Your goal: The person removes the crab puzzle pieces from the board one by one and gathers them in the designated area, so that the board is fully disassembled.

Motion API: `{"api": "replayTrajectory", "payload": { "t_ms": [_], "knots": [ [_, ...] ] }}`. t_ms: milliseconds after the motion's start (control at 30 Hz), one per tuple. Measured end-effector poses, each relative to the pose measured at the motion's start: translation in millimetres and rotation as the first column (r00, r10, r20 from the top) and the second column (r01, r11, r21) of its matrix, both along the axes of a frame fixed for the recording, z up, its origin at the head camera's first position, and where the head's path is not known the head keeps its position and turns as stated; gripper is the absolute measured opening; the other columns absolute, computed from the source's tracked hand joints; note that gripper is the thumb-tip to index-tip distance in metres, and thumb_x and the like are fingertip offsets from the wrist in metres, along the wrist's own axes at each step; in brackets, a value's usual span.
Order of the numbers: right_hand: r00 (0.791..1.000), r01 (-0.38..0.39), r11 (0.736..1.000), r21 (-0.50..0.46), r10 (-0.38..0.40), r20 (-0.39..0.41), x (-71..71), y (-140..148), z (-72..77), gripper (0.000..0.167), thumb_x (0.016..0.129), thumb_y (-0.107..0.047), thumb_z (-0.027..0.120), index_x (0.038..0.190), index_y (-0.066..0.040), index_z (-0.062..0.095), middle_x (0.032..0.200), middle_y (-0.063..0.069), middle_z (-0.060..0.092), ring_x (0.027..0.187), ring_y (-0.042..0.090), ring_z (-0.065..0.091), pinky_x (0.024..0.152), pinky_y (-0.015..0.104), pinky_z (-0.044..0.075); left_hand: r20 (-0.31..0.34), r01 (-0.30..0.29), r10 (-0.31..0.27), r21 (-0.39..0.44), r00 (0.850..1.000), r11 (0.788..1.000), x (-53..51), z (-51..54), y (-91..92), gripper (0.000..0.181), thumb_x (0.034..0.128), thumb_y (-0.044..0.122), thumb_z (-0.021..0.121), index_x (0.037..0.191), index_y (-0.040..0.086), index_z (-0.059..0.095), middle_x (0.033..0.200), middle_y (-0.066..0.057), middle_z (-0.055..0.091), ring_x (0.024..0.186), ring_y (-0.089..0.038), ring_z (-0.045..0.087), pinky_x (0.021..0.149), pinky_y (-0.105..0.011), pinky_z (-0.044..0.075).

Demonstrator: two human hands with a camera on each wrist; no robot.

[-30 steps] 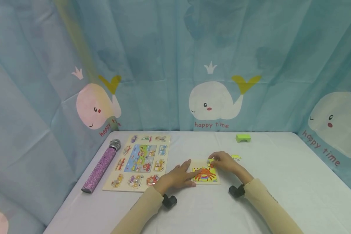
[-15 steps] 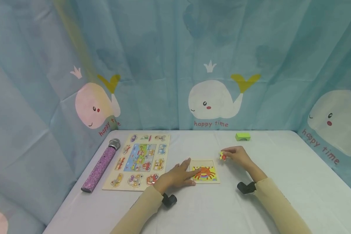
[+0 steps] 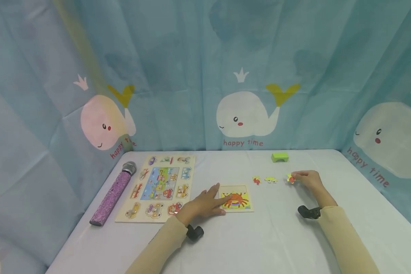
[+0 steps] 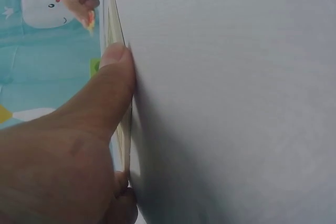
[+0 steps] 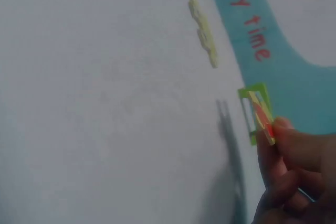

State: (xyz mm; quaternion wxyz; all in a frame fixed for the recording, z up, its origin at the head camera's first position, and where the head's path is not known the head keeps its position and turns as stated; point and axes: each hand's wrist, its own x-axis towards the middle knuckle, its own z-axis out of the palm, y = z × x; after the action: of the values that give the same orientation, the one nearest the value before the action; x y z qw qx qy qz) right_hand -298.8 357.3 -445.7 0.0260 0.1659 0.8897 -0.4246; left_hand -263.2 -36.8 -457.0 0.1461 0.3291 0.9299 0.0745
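Observation:
My left hand [image 3: 205, 203] rests with spread fingers on a small square puzzle board [image 3: 239, 209] showing an orange crab. In the left wrist view, its thumb [image 4: 113, 77] lies along the board's edge. Farther right, my right hand [image 3: 309, 180] pinches a yellow and red puzzle piece [image 3: 290, 178] between thumb and fingers. The right wrist view shows this puzzle piece [image 5: 261, 116] held on edge. Two more pieces lie on the table between the board and my right hand: a yellow and red one [image 3: 257, 180] and a yellow one [image 3: 271, 179].
A green arch block [image 3: 280, 157] stands near the table's back edge. On the left lie a large wooden vehicle puzzle [image 3: 188, 198] and a purple glittery microphone [image 3: 111, 198]. A blue whale-print curtain [image 3: 178, 121] hangs behind the white-covered table [image 3: 246, 247].
From the board's upper right corner, my right hand carried a yellow and red piece rightward and let it go on the table. It now holds another piece farther right. My left hand stayed put.

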Motion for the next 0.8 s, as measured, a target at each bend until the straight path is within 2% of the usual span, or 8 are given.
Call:
{"api": "replayTrajectory", "payload": {
  "t_ms": [200, 467, 633, 800],
  "knots": [
    [1.0, 0.007, 1.0, 0.019, -0.008, 0.022, -8.0, -5.6, -11.2, 0.045, 0.091, -0.029, 0.056, 0.119, 0.006, 0.056, 0.133, 0.028, 0.043, 0.126, 0.044, 0.035, 0.102, 0.053, 0.033, -0.004, 0.002, -0.002, 0.003, 1.0, 1.0, 1.2, -0.6, -1.0, 0.059, 0.0887, 0.055, 0.044, 0.142, 0.044, 0.022, 0.156, -0.012, 0.004, 0.144, -0.026, 0.006, 0.117, -0.043, 0.013],
    [1.0, -0.001, 0.996, 0.09, 0.002, -0.007, -8.7, -17.4, -13.0, 0.035, 0.092, -0.022, 0.053, 0.111, 0.006, 0.06, 0.12, 0.027, 0.053, 0.11, 0.039, 0.048, 0.086, 0.047, 0.044, -0.021, -0.001, 0.001, -0.004, 1.0, 1.0, 4.1, 2.7, -0.4, 0.059, 0.0886, 0.056, 0.044, 0.142, 0.044, 0.022, 0.156, -0.011, 0.005, 0.144, -0.025, 0.007, 0.117, -0.043, 0.014],
    [0.999, -0.026, 0.989, 0.144, 0.03, -0.026, -8.3, -22.0, -13.2, 0.034, 0.092, -0.02, 0.05, 0.109, 0.008, 0.059, 0.111, 0.025, 0.057, 0.097, 0.033, 0.052, 0.075, 0.04, 0.045, -0.016, 0.002, -0.002, 0.005, 1.0, 1.0, 6.1, 5.1, -0.8, 0.059, 0.0891, 0.054, 0.044, 0.143, 0.044, 0.022, 0.156, -0.012, 0.005, 0.144, -0.026, 0.007, 0.117, -0.043, 0.014],
    [0.999, -0.012, 0.982, 0.189, 0.021, -0.047, -6.4, -25.6, -13.0, 0.032, 0.091, -0.019, 0.049, 0.106, 0.008, 0.06, 0.103, 0.024, 0.06, 0.09, 0.032, 0.055, 0.07, 0.036, 0.045, -0.011, -0.003, 0.003, 0.015, 1.0, 1.0, 9.2, 6.9, 0.8, 0.058, 0.09, 0.051, 0.045, 0.143, 0.042, 0.023, 0.155, -0.014, 0.006, 0.144, -0.027, 0.008, 0.116, -0.044, 0.014]
  ]
}}
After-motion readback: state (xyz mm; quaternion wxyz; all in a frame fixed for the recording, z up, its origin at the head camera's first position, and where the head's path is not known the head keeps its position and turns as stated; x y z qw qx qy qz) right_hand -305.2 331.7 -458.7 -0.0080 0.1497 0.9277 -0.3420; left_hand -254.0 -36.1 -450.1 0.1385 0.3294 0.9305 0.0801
